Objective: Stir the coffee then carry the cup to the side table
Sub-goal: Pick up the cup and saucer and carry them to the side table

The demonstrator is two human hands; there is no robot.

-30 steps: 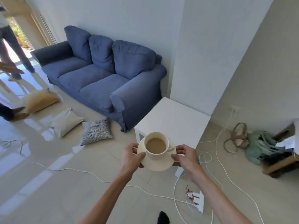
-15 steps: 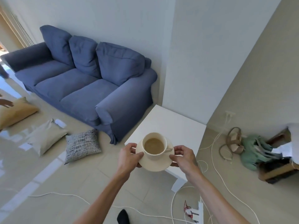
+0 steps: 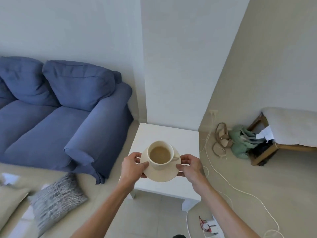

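Note:
A cream cup of milky coffee stands on a cream saucer, its handle pointing right. My left hand grips the saucer's left rim and my right hand grips its right rim. Cup and saucer are held in the air above the white side table, over its middle and front part. No spoon is visible.
A blue sofa stands left of the table, its armrest close to the table's edge. Cushions, one of them grey patterned, lie on the floor at lower left. White cables and a power strip lie to the right, with bags beside a wooden stool.
I have walked closer; the side table has come from ahead to directly under the cup and saucer. Both hands keep the same hold on the saucer.

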